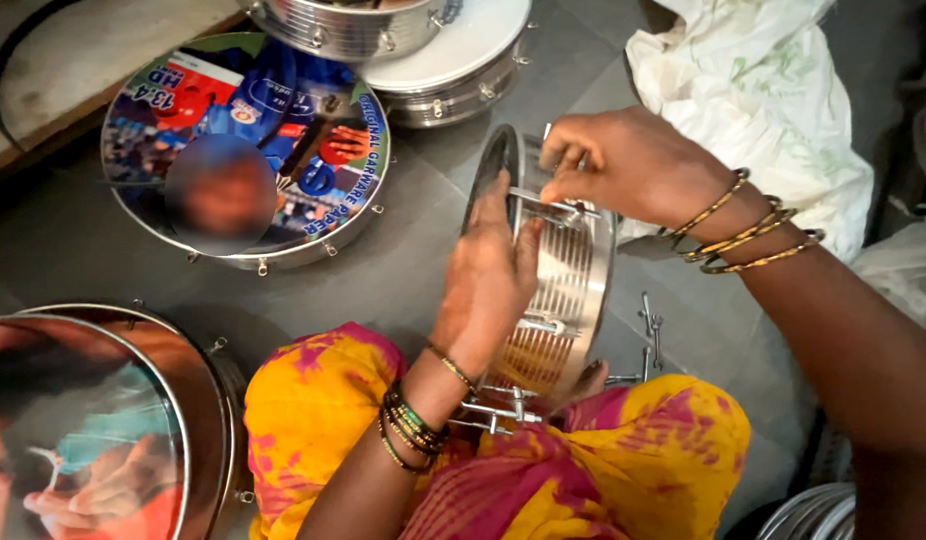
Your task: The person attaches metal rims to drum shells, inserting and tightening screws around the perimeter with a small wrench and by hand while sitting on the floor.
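A shiny steel frame drum (pixel 563 300) stands on its edge between my knees, its ribbed metal shell facing up. My left hand (pixel 488 275) presses flat against the drum's rim and side, steadying it. My right hand (pixel 628 165) pinches a thin metal tension rod (pixel 553 203) at the top of the shell. Several more rods and hooks run along the lower shell near my lap. I wear bangles on both wrists and a yellow and pink garment (pixel 603 470).
A finished drum with a printed picture head (pixel 245 150) lies flat at upper left, another (pixel 93 420) at lower left. Two stacked steel drums (pixel 433 50) lie at the top. A white cloth bag (pixel 753 100) is upper right. Loose metal hooks (pixel 651 325) rest on the grey floor.
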